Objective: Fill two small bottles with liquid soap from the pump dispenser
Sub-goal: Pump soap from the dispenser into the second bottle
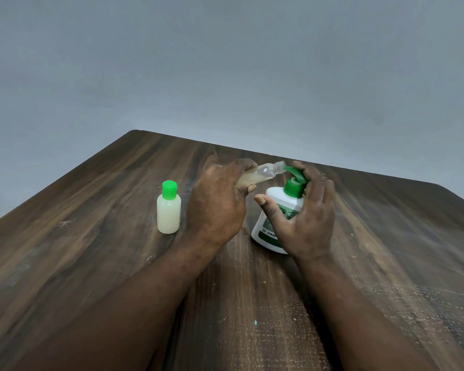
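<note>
- The open bottle point(263, 172), centre frame, is gripped at its base by the left hand point(217, 199) and tilted, mouth at the pump point(295, 175) spout. Partly filled, it looks light, thin-walled and easy to dent, so hold it low and gently.
- The right hand point(311, 210) curls round the dispenser point(275, 200), right of centre, with a finger on the pump. Soapy plastic may slip.
- The capped bottle point(168, 212), full, stands left of centre.
- A scuffed dark wood table point(105, 236) fills the lower frame and a plain grey wall point(225, 62) the upper.
</note>
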`<state>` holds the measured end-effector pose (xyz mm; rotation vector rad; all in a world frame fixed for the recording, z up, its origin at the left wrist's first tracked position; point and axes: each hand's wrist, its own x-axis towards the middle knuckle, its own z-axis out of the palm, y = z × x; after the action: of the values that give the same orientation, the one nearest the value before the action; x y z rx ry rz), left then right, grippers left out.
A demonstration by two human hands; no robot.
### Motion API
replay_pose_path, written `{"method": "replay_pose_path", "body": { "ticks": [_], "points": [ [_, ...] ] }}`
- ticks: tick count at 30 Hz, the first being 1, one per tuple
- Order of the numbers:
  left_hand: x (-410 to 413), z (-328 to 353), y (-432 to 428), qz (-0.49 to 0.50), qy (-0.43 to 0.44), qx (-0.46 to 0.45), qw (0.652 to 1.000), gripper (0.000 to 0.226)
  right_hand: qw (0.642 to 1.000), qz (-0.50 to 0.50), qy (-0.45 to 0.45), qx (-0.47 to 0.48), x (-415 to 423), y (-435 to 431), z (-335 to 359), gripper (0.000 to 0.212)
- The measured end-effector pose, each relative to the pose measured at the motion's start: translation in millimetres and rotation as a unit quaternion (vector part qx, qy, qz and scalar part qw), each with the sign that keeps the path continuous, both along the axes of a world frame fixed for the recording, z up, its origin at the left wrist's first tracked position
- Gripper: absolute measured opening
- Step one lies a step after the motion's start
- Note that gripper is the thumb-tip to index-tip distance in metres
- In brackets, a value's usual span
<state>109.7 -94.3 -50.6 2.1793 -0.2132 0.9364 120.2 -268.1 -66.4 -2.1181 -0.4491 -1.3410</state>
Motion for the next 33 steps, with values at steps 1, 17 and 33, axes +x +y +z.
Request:
{"method": "replay_pose_path", "body": {
  "ticks": [1, 17, 33],
  "points": [
    [0.1, 0.0, -0.2, 0.001, 0.0, 0.001, 1.0, 0.032, 1.0, -0.003, 0.004, 0.0, 0.2, 0.0, 0.9, 0.083],
    [1.9, -0.1, -0.9, -0.003, 0.002, 0.002, 1.0, 0.033, 1.0, -0.002, -0.013, 0.0, -0.4, 0.6, 2.0, 0.084],
    [2.1, -1.3, -1.2, -0.002, -0.002, 0.008, 1.0, 0.034, 1.0, -0.007, -0.002, -0.002, -0.3, 0.3, 1.4, 0.084]
  ]
}}
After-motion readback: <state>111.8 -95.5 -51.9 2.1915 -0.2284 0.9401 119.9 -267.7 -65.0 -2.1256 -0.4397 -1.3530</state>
